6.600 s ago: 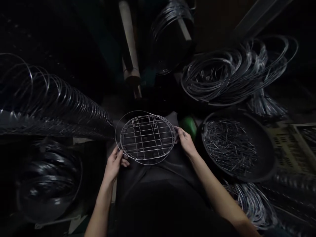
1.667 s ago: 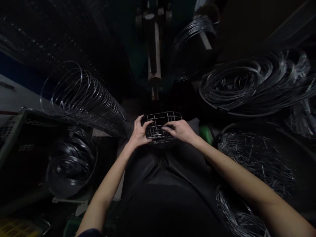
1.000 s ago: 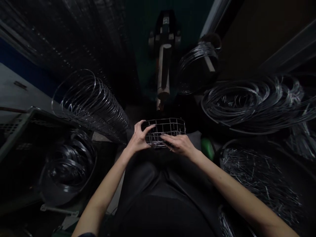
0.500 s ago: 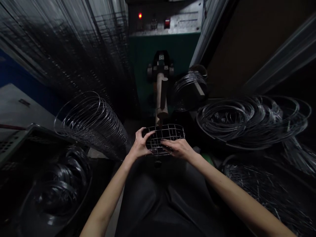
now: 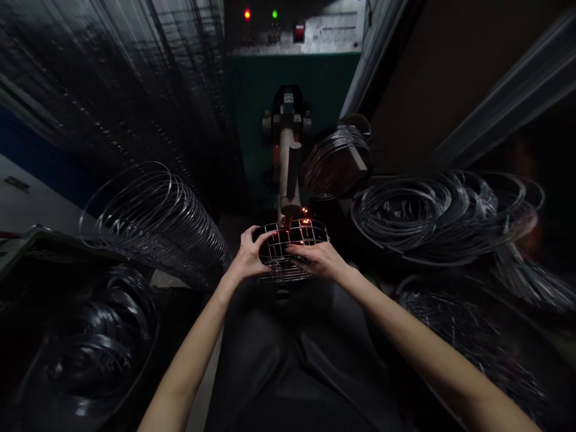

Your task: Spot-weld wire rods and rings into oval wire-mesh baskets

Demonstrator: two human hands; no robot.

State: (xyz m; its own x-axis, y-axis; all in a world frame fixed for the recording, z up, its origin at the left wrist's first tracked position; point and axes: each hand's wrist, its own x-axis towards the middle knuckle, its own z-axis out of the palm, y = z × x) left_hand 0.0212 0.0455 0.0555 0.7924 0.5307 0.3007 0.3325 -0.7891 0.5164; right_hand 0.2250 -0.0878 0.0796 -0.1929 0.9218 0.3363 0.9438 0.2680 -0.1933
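Note:
Between my hands is a round wire basket [image 5: 294, 233] of thin metal rods, its far rim under the tip of a spot welder [image 5: 290, 174]. My left hand [image 5: 249, 255] grips the basket's left side, thumb below and fingers over the upper rim. Across the near right side, my right hand [image 5: 317, 258] holds the wire with its fingers stretched along the rods. Orange sparks [image 5: 306, 216] fly beside the welder's tip at the far rim. Part of the basket is hidden behind my fingers.
A control panel [image 5: 324, 27] with a red and a green light tops the green machine. Stacked wire rings [image 5: 166, 216] stand at left, with wire coils [image 5: 99, 354] below them. At right lie more wire rings [image 5: 405, 210] and a tub of short wire pieces [image 5: 459, 336].
A green light has come on at the panel, and sparks have appeared at the welder's tip. Both hands keep their hold on the basket; the whole view has shifted slightly.

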